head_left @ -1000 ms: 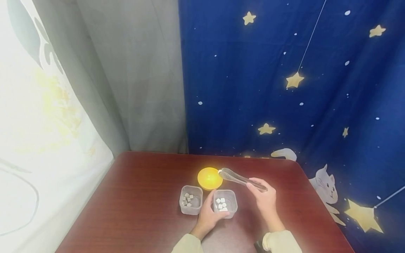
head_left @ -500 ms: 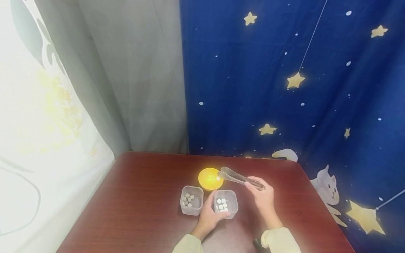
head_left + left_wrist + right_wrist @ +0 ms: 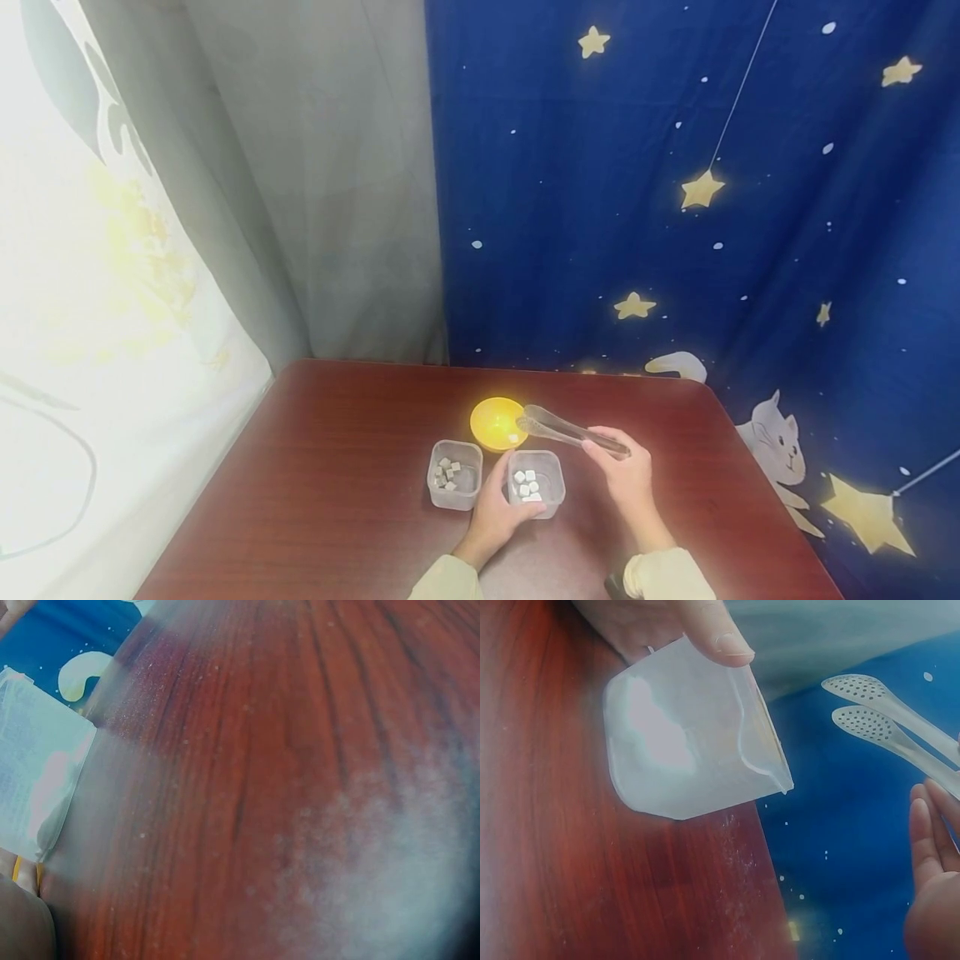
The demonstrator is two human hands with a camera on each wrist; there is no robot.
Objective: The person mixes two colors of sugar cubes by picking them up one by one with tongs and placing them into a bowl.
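Note:
My left hand [image 3: 495, 508] grips a clear plastic container [image 3: 553, 477] between thumb and fingers. Several white cubes [image 3: 525, 483] lie inside it, toward its left. In my right hand [image 3: 628, 471] is a pair of metal tongs [image 3: 573, 433], held over the right rim of a yellow bowl [image 3: 491, 419]. The right wrist view shows the perforated ends of the tongs [image 3: 864, 724] slightly apart, with nothing between them. One white cube [image 3: 513, 438] lies in the bowl near its lower right side. In the left wrist view only part of the container [image 3: 37, 765] shows.
A second clear container [image 3: 468, 481] holding several grey cubes [image 3: 446, 473] stands just left of my left hand. Everything rests on a dark red wooden table [image 3: 337, 467]. Behind the table hang a grey curtain [image 3: 360, 208] and a blue curtain with stars [image 3: 562, 192].
The white cube left the tips of the tongs and now lies in the bowl. The tong ends spread apart, then came closer together. My left hand and the container stayed put.

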